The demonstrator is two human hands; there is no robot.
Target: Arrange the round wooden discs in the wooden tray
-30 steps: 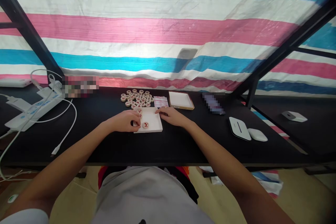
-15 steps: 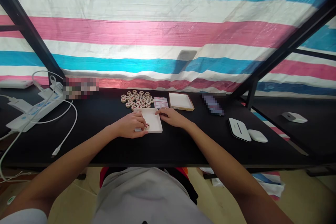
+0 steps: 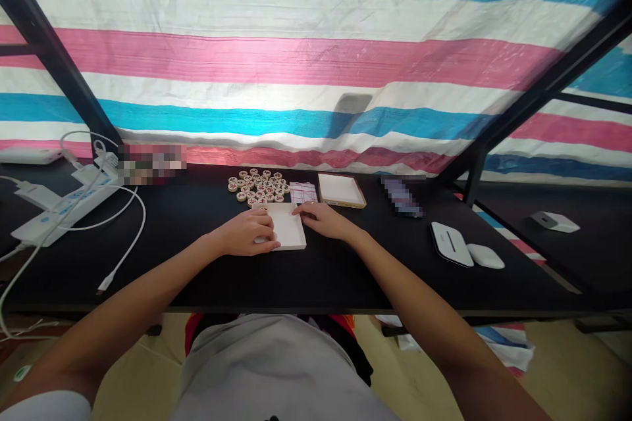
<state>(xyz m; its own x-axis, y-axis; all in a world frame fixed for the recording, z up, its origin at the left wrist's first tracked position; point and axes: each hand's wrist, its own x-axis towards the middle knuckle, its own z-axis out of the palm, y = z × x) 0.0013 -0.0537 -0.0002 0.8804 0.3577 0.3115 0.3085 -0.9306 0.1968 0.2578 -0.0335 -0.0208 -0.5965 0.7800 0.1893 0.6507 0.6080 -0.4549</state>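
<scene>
A shallow white box [image 3: 289, 227] lies open side up on the black desk before me. My left hand [image 3: 251, 233] reaches over its left side with curled fingers, pressed on a round Chinese chess piece that they almost wholly cover. Another Chinese chess piece [image 3: 263, 208] shows in the box's far left corner. At the right wall of the box, my right hand [image 3: 318, 217] has its fingers closed on the rim. Just behind the box sits a cluster of several Chinese chess pieces [image 3: 259, 188], cream discs with red or dark characters.
A folded paper with red lines [image 3: 303, 193] and a second shallow box [image 3: 342, 190] lie behind my right hand. Further right are a blurred phone [image 3: 402, 197], a white-topped flat device [image 3: 450, 243] and a white mouse [image 3: 486, 256]. A power strip [image 3: 64, 210] with cables occupies the left.
My left fingers have shifted slightly over the chess piece in the box, which is now mostly hidden. My right hand stays at the rim.
</scene>
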